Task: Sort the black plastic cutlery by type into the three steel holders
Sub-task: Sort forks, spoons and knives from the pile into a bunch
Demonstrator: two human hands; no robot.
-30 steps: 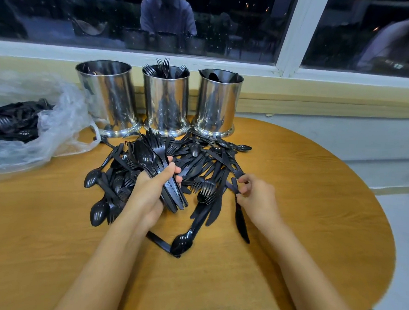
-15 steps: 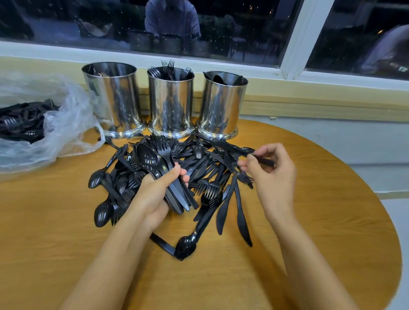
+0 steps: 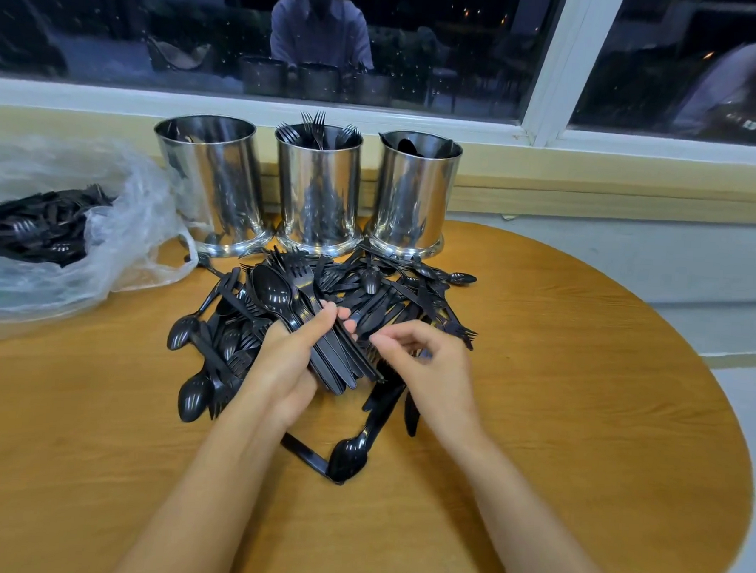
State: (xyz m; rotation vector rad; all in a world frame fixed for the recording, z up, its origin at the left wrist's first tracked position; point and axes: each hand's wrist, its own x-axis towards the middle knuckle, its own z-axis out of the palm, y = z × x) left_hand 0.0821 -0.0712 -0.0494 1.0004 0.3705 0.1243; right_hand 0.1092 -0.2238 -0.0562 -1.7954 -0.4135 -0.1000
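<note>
Three steel holders stand in a row at the table's back: the left holder (image 3: 206, 178), the middle holder (image 3: 318, 189) with fork tines sticking out, and the right holder (image 3: 413, 191) with dark pieces inside. A pile of black cutlery (image 3: 393, 296) lies in front of them. My left hand (image 3: 287, 365) grips a bundle of spoons and forks (image 3: 296, 299) above the pile. My right hand (image 3: 433, 369) is just right of the bundle, its fingers curled and pinching a small dark piece whose type is hidden.
A clear plastic bag (image 3: 117, 244) with more black cutlery lies at the left. The round wooden table (image 3: 581, 409) ends at a curved edge on the right. A window sill and wall run behind the holders.
My right hand came back from the pile's right side toward the bundle in my left hand. The left hand kept its grip and hardly moved.
</note>
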